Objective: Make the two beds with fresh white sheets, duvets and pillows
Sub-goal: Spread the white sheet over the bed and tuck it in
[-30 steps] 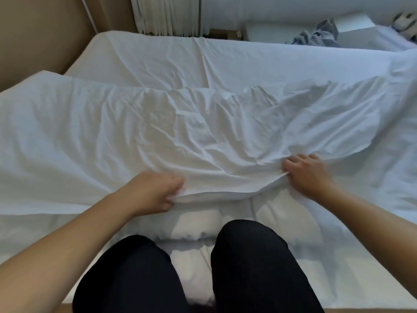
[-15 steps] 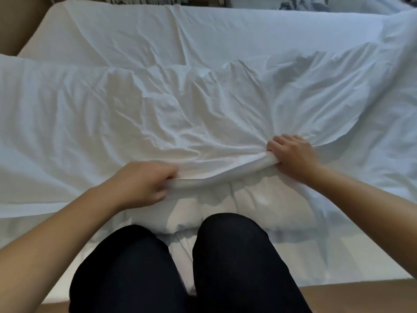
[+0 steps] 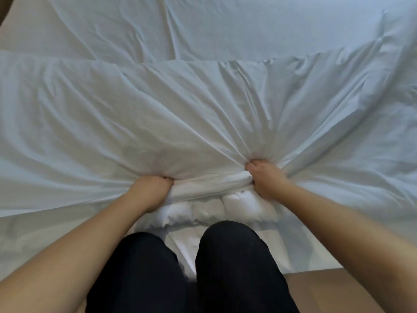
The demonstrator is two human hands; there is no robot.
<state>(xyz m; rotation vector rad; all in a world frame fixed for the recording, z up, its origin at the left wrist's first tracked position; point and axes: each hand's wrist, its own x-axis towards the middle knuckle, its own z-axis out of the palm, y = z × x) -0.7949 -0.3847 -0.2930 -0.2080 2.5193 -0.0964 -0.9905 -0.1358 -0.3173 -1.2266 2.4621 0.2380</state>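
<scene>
Both fists clench the bunched hem of a white duvet cover (image 3: 180, 114).
The bed sheet (image 3: 225, 26) lies well beyond the fingers, and the cover spreads just past them, creases fanning from each grip. The quilted duvet (image 3: 237, 204) shows on the wrist side, ahead of the dark-trousered knees (image 3: 225, 256). The left hand (image 3: 150, 192) and right hand (image 3: 265, 179) curl tight round the hem, which is rolled between them.

The bed (image 3: 316, 256) wears a white sheet (image 3: 225, 23), bare toward 12 o'clock; a rumpled duvet cover (image 3: 158, 114) spans its middle, with a quilted duvet (image 3: 239, 204) at 6 o'clock.
</scene>
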